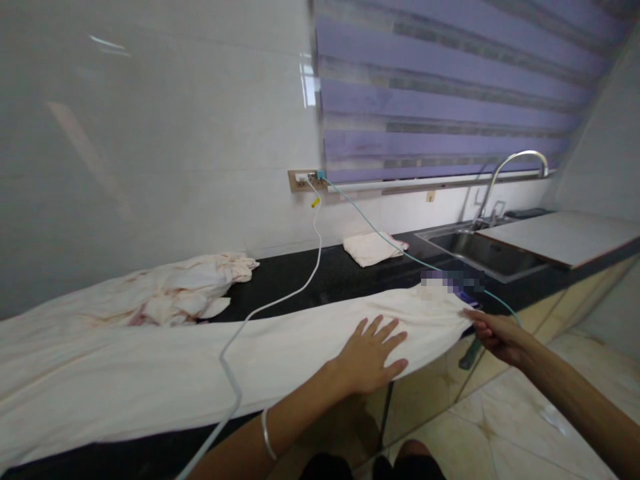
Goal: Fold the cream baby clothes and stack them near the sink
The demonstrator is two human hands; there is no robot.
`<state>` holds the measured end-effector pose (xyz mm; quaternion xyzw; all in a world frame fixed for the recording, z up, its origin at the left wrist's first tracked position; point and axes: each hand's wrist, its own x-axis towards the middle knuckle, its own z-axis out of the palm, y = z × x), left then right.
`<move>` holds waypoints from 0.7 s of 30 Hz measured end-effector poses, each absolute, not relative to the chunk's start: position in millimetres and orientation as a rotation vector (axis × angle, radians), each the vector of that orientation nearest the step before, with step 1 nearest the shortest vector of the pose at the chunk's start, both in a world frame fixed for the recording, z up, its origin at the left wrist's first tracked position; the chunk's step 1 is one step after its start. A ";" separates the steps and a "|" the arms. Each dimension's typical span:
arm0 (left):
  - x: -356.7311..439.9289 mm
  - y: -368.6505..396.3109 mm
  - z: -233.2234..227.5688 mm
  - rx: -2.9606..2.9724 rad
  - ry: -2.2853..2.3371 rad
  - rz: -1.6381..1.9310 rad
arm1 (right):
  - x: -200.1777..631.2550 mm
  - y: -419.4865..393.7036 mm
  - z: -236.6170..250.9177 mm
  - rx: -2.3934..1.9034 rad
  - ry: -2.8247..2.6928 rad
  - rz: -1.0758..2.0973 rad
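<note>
A long cream cloth [200,360] lies stretched along the black counter [300,273]. My left hand [373,357] rests flat on it near its right end, fingers spread, a thin bangle on the wrist. My right hand [493,333] pinches the right edge of the cloth where it hangs past the counter's front. A blurred patch and a dark object sit just beyond that end.
A crumpled stained cloth [185,293] lies at the back left, a small folded cloth [373,248] at the back middle. A white cable [280,300] and a teal cable [400,250] run from the wall socket [306,179]. A sink [487,253] with a tap [505,173] stands right.
</note>
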<state>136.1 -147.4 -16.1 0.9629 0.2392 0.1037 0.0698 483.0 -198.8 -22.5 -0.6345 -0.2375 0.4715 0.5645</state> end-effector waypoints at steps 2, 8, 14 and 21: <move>135.8 -147.3 -17.7 2.927 0.718 0.334 | 486.7 -196.9 -21.5 -1.505 -0.550 1.145; 134.8 -147.2 -19.1 2.945 0.713 0.375 | 499.9 -196.0 -9.8 -1.993 -1.268 0.536; 133.9 -150.3 -13.0 2.876 0.713 0.425 | 503.9 -183.6 1.7 -2.144 -1.630 0.041; 134.6 -152.1 -6.8 2.768 0.733 0.439 | 501.6 -173.5 -7.1 -2.127 -1.263 0.132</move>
